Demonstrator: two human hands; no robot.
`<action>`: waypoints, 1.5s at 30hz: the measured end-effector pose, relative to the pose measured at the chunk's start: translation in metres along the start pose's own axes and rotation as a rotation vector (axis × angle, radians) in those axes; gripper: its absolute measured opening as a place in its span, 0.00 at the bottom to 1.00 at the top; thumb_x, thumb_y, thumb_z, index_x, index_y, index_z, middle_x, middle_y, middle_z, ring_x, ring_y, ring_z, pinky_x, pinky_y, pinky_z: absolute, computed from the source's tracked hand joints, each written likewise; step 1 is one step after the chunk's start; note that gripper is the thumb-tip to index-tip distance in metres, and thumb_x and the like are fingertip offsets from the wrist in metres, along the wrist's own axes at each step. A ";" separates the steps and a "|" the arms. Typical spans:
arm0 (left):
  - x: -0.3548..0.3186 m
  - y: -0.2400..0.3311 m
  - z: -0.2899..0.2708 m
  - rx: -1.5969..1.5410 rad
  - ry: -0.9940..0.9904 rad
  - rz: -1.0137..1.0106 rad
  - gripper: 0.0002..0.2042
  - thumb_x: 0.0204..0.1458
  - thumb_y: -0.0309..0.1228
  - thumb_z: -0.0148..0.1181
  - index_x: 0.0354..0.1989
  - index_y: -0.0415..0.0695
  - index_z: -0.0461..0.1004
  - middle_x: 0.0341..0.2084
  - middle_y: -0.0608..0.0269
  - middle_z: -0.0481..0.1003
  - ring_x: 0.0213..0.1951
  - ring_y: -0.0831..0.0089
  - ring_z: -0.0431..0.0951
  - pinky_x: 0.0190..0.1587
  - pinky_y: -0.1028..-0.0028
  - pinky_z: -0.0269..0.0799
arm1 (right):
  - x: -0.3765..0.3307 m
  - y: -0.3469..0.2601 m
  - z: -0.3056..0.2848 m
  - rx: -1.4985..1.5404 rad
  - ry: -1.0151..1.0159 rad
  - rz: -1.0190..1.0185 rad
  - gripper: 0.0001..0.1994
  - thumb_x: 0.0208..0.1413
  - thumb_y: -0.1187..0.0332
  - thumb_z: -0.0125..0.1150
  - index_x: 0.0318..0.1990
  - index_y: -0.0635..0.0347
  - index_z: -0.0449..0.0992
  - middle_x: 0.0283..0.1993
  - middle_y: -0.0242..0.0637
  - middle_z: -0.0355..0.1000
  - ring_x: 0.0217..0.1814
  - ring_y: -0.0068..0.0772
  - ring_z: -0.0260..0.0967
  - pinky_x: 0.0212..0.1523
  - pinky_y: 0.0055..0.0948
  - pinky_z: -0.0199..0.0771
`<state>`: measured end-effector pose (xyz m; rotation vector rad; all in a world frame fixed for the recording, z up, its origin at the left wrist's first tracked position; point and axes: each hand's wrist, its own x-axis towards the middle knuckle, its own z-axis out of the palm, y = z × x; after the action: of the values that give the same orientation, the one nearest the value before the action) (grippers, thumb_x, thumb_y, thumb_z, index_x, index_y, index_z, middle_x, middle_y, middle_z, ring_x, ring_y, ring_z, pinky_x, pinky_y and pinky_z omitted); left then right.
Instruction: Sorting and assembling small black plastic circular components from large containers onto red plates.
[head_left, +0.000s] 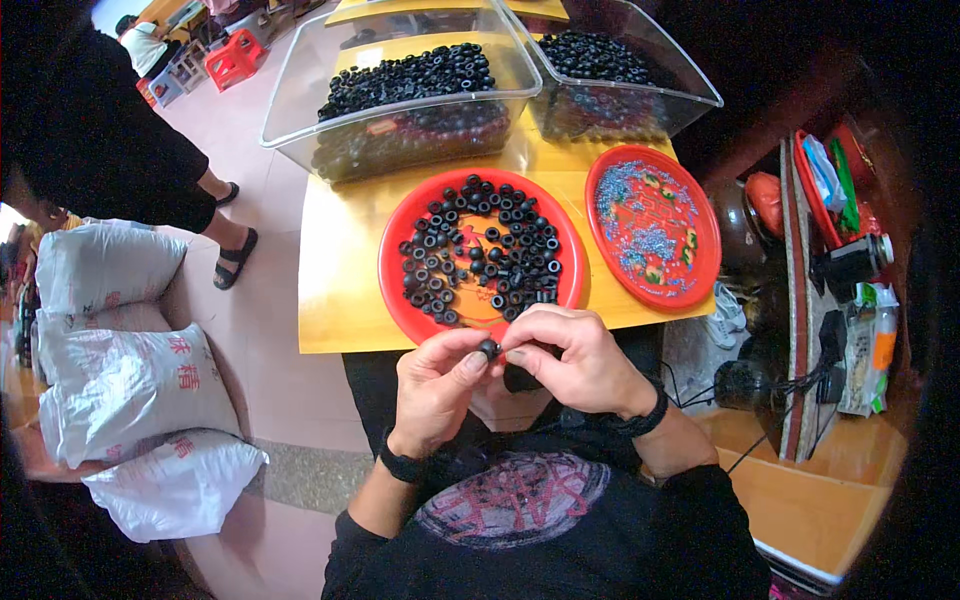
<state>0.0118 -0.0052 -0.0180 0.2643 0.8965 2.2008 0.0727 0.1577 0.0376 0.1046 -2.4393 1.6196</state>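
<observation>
Between the thumb and fingers of my left hand (440,385) is a small round black piece (488,348), just past the near rim of a red round tray (398,300). My right hand (580,360) meets it there, its thumb and forefinger pinched close against the piece. What those right fingertips hold, if anything, is hidden. On the tray lie many loose black ring-shaped pieces (515,297) and several black balls (477,254). The tray's patterned bottom shows through in the middle.
Two clear plastic bins (300,95) (700,95) full of black pieces stand at the table's far side. A second red tray (712,235) holds tiny bluish bits. White sacks (150,390) are piled at left, near a standing person in black (110,150). A cluttered shelf (800,330) stands right.
</observation>
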 end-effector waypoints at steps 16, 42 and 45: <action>-0.008 0.000 -0.010 0.155 -0.006 -0.042 0.10 0.49 0.21 0.55 0.42 0.35 0.71 0.32 0.59 0.75 0.31 0.75 0.76 0.34 0.79 0.72 | 0.007 -0.006 0.011 0.071 -0.131 0.275 0.05 0.44 0.75 0.59 0.28 0.66 0.69 0.26 0.43 0.68 0.30 0.39 0.70 0.30 0.31 0.69; 0.000 0.011 -0.028 -0.038 0.150 -0.002 0.09 0.51 0.24 0.54 0.40 0.36 0.69 0.31 0.60 0.73 0.29 0.74 0.73 0.33 0.77 0.69 | 0.088 0.052 0.033 -0.983 -0.344 -0.272 0.06 0.43 0.71 0.50 0.28 0.60 0.73 0.30 0.42 0.63 0.37 0.40 0.64 0.39 0.35 0.68; 0.000 0.011 -0.028 -0.039 0.147 -0.009 0.09 0.51 0.23 0.54 0.40 0.36 0.69 0.30 0.60 0.73 0.29 0.74 0.73 0.34 0.77 0.69 | 0.086 0.051 0.032 -0.969 -0.322 -0.296 0.06 0.43 0.72 0.50 0.28 0.62 0.72 0.30 0.42 0.63 0.37 0.41 0.64 0.38 0.35 0.68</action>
<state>-0.0064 -0.0250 -0.0317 0.0803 0.9308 2.2490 -0.0243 0.1533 -0.0020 0.5544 -2.9664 0.2156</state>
